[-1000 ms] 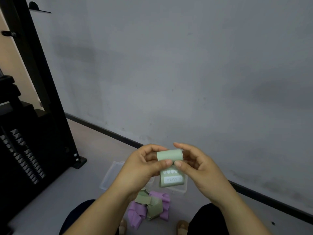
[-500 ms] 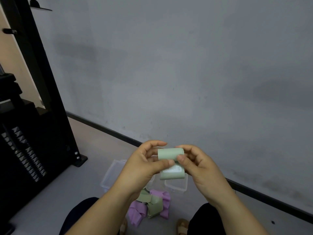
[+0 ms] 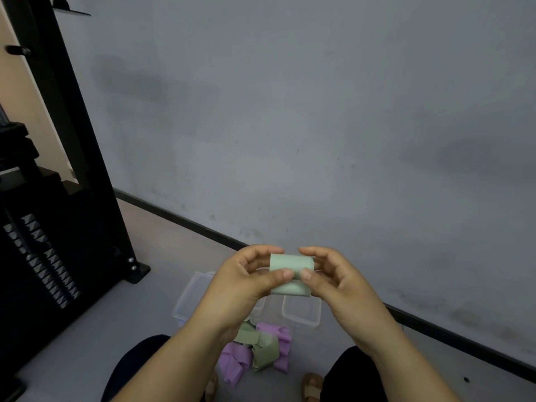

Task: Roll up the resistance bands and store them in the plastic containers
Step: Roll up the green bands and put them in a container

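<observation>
Shorter than a second ago, the loose tail of the pale green resistance band (image 3: 291, 262) hangs from its roll, which the left hand (image 3: 240, 281) and the right hand (image 3: 339, 282) pinch with curled fingers, in the air above the clear plastic containers (image 3: 301, 322).

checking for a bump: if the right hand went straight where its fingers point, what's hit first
The right hand pinches the green band roll, so that comes first; just beyond, probably the left hand.

Probably a gym: a black weight-stack machine (image 3: 43, 256) stands at left.
</observation>
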Demonstrator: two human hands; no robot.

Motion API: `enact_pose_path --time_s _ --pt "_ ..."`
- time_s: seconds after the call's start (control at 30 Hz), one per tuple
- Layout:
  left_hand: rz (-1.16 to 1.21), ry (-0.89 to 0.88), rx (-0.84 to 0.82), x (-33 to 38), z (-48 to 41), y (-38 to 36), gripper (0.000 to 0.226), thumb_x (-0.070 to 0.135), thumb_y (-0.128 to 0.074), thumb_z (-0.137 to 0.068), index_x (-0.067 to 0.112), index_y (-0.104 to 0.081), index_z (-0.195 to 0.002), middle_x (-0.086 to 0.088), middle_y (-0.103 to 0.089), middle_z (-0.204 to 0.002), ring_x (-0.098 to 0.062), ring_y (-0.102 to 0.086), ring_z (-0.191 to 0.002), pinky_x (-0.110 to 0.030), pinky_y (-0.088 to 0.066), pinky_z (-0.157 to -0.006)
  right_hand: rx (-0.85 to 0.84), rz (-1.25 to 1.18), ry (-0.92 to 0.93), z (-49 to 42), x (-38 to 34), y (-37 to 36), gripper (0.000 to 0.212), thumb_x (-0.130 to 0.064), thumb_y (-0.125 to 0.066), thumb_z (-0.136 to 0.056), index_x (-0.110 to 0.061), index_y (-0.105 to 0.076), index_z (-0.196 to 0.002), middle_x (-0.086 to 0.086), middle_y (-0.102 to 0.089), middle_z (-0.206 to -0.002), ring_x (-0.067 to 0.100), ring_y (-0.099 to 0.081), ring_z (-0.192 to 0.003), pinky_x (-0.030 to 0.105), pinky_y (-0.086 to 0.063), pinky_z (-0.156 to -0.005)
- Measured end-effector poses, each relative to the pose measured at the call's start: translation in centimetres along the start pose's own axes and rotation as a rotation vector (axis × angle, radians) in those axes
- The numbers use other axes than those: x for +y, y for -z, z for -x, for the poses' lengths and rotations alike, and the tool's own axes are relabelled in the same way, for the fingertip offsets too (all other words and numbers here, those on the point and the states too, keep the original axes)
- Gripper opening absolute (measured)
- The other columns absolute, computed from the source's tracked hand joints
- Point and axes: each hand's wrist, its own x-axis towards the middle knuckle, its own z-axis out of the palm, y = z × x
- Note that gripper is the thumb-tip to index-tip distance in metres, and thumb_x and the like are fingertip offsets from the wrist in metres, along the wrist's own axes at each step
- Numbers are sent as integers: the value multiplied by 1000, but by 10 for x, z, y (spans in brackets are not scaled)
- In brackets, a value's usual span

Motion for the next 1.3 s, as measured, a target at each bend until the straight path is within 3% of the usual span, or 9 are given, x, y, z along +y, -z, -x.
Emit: enact_pose_path --time_s 0.17,0.33,0.47,0.73,0.9,0.97,1.07,1.17,1.3 --pt "31 -28 -7 0 2 -1 38 -5 -74 -69 12 -65 -102 -9 -71 -99 -17 -70 -86 -23 -55 -72 34 -55 -31 -2 1 -2 36 -39 -62 -67 -20 -67 -97 -7 -71 -88 9 -68 -87 26 -54 -78" --pt "207 5 27 -2 2 -5 51 -5 -72 -64 12 -59 -110 -11 -71 -96 -21 -68 -89 -27 -56 -77 55 -176 -36 -1 2 -5 37 -27 -68 -65 -15 -64 -100 -6 -72 -87 8 -68 -84 21 -53 -72" --pt "459 98 -13 -5 5 -12 40 4 -68 -64 3 -61 -103 -13 -71 -90 -20 -70 -82 -26 -58 -70 102 -247 -3 0 3 -11 38 -20 -72 -61 -15 -63 -98 -9 -72 -84 6 -68 -82 16 -52 -70" --pt "486 123 -12 -9 6 -15 31 13 -66 -66 1 -66 -95 -17 -70 -93 -21 -69 -82 -26 -58 -71 160 -276 63 5 13 -25 34 9 -70 -70 -14 -60 -92 -4 -71 -85 6 -68 -81 15 -51 -66" --pt "392 164 -104 0 6 -3 36 16 -63 -73 -4 -65 -103 -21 -70 -100 -25 -69 -87 -27 -57 -70 24 8 93 4 9 -16 51 -8 -84 -63 -35 -58 -98 -1 -61 -102 9 -65 -87 23 -53 -74" --pt "346 201 -159 6 5 3 32 16 -63 -73 -1 -66 -99 -19 -71 -98 -24 -70 -86 -28 -58 -71 -68 208 144 3 -1 -5 69 -16 -86 -61 -45 -51 -112 -10 -54 -112 3 -58 -92 21 -51 -79" --pt "261 239 -217 15 4 6 29 16 -64 -69 1 -68 -93 -15 -72 -87 -21 -71 -79 -27 -58 -72 -200 428 227 -4 -18 9 87 -26 -85 -60 -42 -37 -131 -25 -42 -123 0 -50 -105 15 -45 -83" --pt "220 261 -268 20 5 5 22 15 -64 -69 3 -73 -86 -16 -72 -84 -22 -71 -76 -28 -59 -71 -305 597 283 -10 -31 14 89 -33 -85 -60 -42 -34 -133 -28 -39 -128 -2 -47 -109 10 -41 -84" --pt "164 272 -298 23 5 4 24 15 -65 -69 4 -73 -89 -15 -72 -86 -21 -71 -78 -28 -58 -74 -363 660 333 -13 -37 15 77 -32 -84 -61 -45 -40 -123 -20 -51 -119 -9 -47 -103 3 -36 -81"
